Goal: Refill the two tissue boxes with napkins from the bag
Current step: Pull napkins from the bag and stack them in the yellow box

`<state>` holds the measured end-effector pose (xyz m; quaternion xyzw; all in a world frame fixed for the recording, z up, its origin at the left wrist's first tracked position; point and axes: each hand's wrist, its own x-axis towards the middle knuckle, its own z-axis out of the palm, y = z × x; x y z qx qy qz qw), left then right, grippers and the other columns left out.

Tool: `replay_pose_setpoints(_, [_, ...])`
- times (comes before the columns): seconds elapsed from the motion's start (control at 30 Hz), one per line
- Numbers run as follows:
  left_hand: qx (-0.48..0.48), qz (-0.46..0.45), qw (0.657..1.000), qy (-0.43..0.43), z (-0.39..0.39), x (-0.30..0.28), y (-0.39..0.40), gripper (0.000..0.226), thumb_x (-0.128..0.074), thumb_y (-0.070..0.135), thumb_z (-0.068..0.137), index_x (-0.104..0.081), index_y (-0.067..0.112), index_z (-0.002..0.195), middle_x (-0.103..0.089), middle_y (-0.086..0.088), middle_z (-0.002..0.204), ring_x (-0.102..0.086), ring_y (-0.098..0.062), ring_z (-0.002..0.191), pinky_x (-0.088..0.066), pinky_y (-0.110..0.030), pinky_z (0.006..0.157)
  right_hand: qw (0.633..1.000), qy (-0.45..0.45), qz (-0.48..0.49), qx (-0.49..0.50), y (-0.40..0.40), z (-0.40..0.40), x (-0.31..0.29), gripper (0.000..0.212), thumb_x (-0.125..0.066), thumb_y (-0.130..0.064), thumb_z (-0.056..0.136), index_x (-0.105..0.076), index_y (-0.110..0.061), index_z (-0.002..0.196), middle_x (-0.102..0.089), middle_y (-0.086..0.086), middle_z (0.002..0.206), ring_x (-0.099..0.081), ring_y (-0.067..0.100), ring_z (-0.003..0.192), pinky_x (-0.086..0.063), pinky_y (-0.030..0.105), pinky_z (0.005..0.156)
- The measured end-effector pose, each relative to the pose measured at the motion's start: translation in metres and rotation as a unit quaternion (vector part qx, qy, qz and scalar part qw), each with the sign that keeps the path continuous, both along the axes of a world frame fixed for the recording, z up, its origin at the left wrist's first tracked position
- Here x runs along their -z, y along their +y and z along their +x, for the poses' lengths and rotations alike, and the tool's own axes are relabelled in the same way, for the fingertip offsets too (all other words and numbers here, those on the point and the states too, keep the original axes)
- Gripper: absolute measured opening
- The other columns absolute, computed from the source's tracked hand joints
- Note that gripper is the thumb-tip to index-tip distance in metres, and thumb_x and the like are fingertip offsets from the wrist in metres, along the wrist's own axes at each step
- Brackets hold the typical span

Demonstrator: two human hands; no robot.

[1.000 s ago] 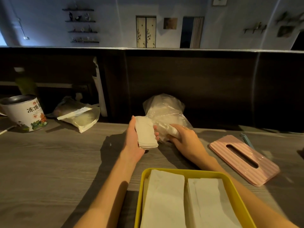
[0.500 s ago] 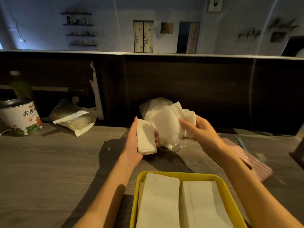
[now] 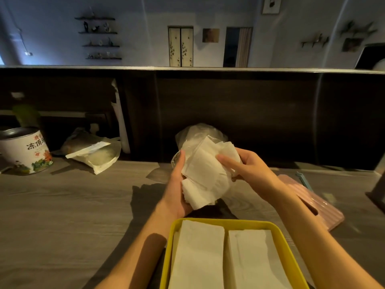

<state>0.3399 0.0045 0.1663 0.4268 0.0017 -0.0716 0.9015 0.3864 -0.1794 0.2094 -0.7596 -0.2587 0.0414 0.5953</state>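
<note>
A bundle of white napkins (image 3: 205,174) is held between both hands above the table. My left hand (image 3: 177,184) cups the bundle from the left and below. My right hand (image 3: 245,165) grips it from the right, fingers laid over the top sheets. Behind them stands the clear plastic bag (image 3: 193,134) with more napkins. The yellow tissue box (image 3: 277,236) lies open at the near edge, holding two side-by-side stacks of napkins (image 3: 198,253). A pink ribbed lid with a slot (image 3: 320,207) lies to the right, partly hidden by my right forearm.
A white tea tin (image 3: 25,151) stands at the far left. Beside it lies a clear pouch (image 3: 95,151). A dark wooden partition (image 3: 250,113) backs the grey wood table (image 3: 62,205). A blue strip (image 3: 304,180) lies past the pink lid.
My right hand lifted a loose handful of napkins out of the bag and brought it against the small stack in my left hand. Both hands now hold one bundle, lower and nearer.
</note>
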Motion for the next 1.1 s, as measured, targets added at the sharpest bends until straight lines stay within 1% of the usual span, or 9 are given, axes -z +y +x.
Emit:
replay_pose_setpoints(0.2, [0.091, 0.003, 0.996, 0.026, -0.007, 0.0, -0.007, 0.079, -0.041, 0.081, 0.083, -0.054, 0.026, 0.138, -0.065, -0.022, 0.13, -0.065, -0.042, 0.114, -0.054, -0.061, 0.09, 0.997, -0.044, -0.02, 0.065, 0.001, 0.007, 0.007, 0.021, -0.068, -0.041, 0.096, -0.068, -0.028, 0.112, -0.072, -0.011, 0.101, -0.071, 0.003, 0.092, -0.058, 0.017, 0.068])
replay_pose_setpoints(0.3, [0.126, 0.034, 0.99, 0.056, -0.014, -0.005, -0.01, 0.078, -0.045, 0.081, 0.079, -0.072, 0.019, 0.119, -0.07, -0.022, 0.119, -0.071, -0.037, 0.101, -0.055, -0.054, 0.092, 0.996, -0.05, -0.016, 0.066, 0.003, 0.007, 0.007, 0.021, -0.068, -0.04, 0.096, -0.068, -0.027, 0.112, -0.071, -0.011, 0.099, -0.068, -0.001, 0.088, -0.053, 0.011, 0.064])
replay_pose_setpoints(0.37, [0.183, 0.063, 0.98, 0.042, -0.016, -0.004, -0.009, 0.078, -0.061, 0.078, 0.072, -0.077, 0.014, 0.114, -0.07, -0.02, 0.118, -0.071, -0.03, 0.098, -0.06, -0.044, 0.085, 0.995, -0.058, -0.012, 0.079, 0.004, 0.008, 0.008, 0.019, -0.067, -0.04, 0.096, -0.068, -0.027, 0.11, -0.07, -0.01, 0.098, -0.067, -0.001, 0.087, -0.053, 0.011, 0.062])
replay_pose_setpoints(0.47, [0.22, 0.077, 0.971, 0.045, -0.019, -0.001, -0.006, 0.07, -0.091, 0.049, 0.061, -0.074, 0.01, 0.118, -0.07, -0.019, 0.116, -0.071, -0.029, 0.098, -0.059, -0.043, 0.086, 0.993, -0.056, 0.022, 0.098, 0.004, 0.009, 0.009, 0.017, -0.066, -0.038, 0.097, -0.069, -0.026, 0.108, -0.07, -0.006, 0.096, -0.068, 0.002, 0.084, -0.054, 0.014, 0.061])
replay_pose_setpoints(0.57, [0.181, 0.08, 0.98, 0.029, -0.017, 0.003, -0.009, 0.063, -0.087, 0.015, 0.072, -0.066, 0.013, 0.131, -0.067, -0.019, 0.126, -0.068, -0.033, 0.11, -0.053, -0.049, 0.097, 0.985, -0.018, 0.106, 0.137, 0.001, 0.011, 0.008, 0.02, -0.066, -0.04, 0.097, -0.069, -0.026, 0.111, -0.073, -0.003, 0.1, -0.072, 0.014, 0.092, -0.061, 0.028, 0.073])
replay_pose_setpoints(0.73, [0.091, 0.087, 0.99, 0.06, -0.013, 0.0, -0.011, 0.052, -0.07, 0.005, 0.085, -0.055, 0.009, 0.134, -0.072, -0.019, 0.114, -0.071, -0.031, 0.104, -0.054, -0.046, 0.097, 0.964, 0.083, 0.221, 0.126, -0.01, 0.013, -0.002, 0.025, -0.065, -0.04, 0.098, -0.067, -0.025, 0.118, -0.072, 0.001, 0.108, -0.071, 0.02, 0.1, -0.062, 0.037, 0.081])
replay_pose_setpoints(0.9, [0.053, 0.024, 0.997, 0.041, -0.008, 0.0, -0.01, 0.033, -0.068, 0.014, 0.087, -0.074, 0.01, 0.119, -0.07, -0.02, 0.119, -0.069, -0.034, 0.108, -0.051, -0.047, 0.1, 0.975, 0.112, 0.189, 0.037, -0.013, 0.008, -0.011, 0.036, -0.064, -0.044, 0.095, -0.068, -0.022, 0.123, -0.074, 0.0, 0.109, -0.071, 0.018, 0.103, -0.058, 0.027, 0.078])
replay_pose_setpoints(1.03, [0.027, -0.037, 0.999, 0.023, -0.004, 0.007, -0.01, 0.06, -0.096, 0.01, 0.053, -0.077, 0.006, 0.11, -0.071, -0.023, 0.114, -0.072, -0.036, 0.098, -0.06, -0.047, 0.083, 0.986, 0.101, 0.131, -0.031, -0.015, 0.004, -0.012, 0.037, -0.062, -0.044, 0.093, -0.067, -0.021, 0.122, -0.076, -0.003, 0.103, -0.073, 0.017, 0.099, -0.06, 0.031, 0.084])
replay_pose_setpoints(1.1, [0.014, -0.04, 0.999, 0.015, -0.005, 0.003, -0.01, 0.035, -0.08, 0.011, 0.072, -0.075, 0.005, 0.106, -0.075, -0.019, 0.1, -0.074, -0.032, 0.088, -0.062, -0.042, 0.075, 0.992, 0.081, 0.087, -0.042, -0.013, 0.003, -0.011, 0.042, -0.064, -0.047, 0.089, -0.067, -0.022, 0.122, -0.076, -0.003, 0.104, -0.073, 0.017, 0.1, -0.059, 0.029, 0.082])
